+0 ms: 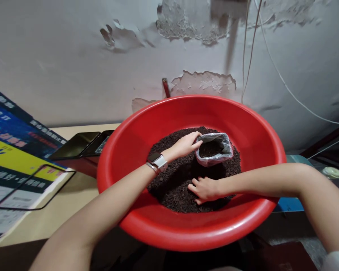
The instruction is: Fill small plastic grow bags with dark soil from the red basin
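- Centre of the frame, the left hand (186,145) has the clear plastic bag (209,162) by its left edge, thumb and fingers closed on the rim, presumably to steady its gaping mouth!
- Just below, the right hand (205,189) rests on the dark granules (172,203), fingers loosely spread, half curled, nothing visibly clasped.
- The bag sits immediately right of the left fingers, above the right ones and apart from them; more granules show inside.
- All around, the wide red basin (255,131), its sloping wall likely there to contain the loose heap!
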The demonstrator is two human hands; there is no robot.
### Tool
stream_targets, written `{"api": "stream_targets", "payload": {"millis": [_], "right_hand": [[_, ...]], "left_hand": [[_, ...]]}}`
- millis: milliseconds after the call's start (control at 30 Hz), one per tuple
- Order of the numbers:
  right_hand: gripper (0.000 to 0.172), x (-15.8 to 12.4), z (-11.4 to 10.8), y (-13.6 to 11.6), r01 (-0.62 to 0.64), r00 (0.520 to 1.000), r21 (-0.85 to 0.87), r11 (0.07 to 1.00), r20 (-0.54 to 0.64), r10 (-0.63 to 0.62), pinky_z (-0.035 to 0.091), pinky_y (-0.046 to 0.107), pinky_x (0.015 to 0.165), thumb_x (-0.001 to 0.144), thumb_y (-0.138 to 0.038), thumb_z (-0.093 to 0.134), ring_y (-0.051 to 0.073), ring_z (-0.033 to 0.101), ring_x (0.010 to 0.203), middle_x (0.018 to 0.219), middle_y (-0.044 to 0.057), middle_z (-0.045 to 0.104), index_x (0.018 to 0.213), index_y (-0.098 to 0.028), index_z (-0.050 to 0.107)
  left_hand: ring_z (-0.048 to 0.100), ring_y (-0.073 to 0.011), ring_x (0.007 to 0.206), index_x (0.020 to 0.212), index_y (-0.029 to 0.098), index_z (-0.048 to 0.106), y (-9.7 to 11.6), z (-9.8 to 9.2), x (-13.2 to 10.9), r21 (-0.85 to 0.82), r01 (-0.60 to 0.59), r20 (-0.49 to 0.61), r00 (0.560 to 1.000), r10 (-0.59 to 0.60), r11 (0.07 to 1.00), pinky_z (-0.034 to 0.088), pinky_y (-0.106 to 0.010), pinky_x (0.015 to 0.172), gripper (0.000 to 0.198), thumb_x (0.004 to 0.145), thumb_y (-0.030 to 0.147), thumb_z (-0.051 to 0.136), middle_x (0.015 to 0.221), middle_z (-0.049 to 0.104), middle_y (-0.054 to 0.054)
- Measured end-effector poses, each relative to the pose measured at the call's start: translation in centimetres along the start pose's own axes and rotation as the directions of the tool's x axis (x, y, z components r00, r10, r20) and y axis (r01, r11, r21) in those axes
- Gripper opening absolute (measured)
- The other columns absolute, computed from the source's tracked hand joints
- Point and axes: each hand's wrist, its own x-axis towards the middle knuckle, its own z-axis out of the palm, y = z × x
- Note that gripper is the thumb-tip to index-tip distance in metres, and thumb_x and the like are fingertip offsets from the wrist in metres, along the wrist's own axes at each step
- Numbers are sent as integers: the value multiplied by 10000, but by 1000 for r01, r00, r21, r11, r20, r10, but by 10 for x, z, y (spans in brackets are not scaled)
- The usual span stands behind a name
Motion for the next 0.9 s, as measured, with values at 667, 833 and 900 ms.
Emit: {"api": "stream_targets", "payload": {"millis": [667,833,900], "right_hand": [[396,-57,-138,78,-558,792,-61,827,-335,510,480,378,815,927,-433,479,286,643,1014,1086,149,676,1149,-131,606],[366,-42,-126,33,-247,922,-76,966,-324,211,491,396,831,940,-425,455,268,650,958,1030,136,676,1053,-137,650],[507,-32,-108,16,-22,994,30,999,-108,25,531,398,749,878,-570,502,285,661,926,1085,143,660,1147,-154,612]], "left_hand": [[593,-224,878,1123,167,637,-14,5,6,-395,103,-6,993,-115,913,451,-304,784,474,773,468,528,982,687,-48],[599,-236,930,1111,180,652,-12,2,6,-377,83,-4,996,-91,922,454,-310,838,450,753,425,533,988,702,-46],[600,-216,854,1156,174,636,-8,-1,3,-361,101,15,995,-102,927,463,-295,777,477,772,431,522,940,700,-36]]}}
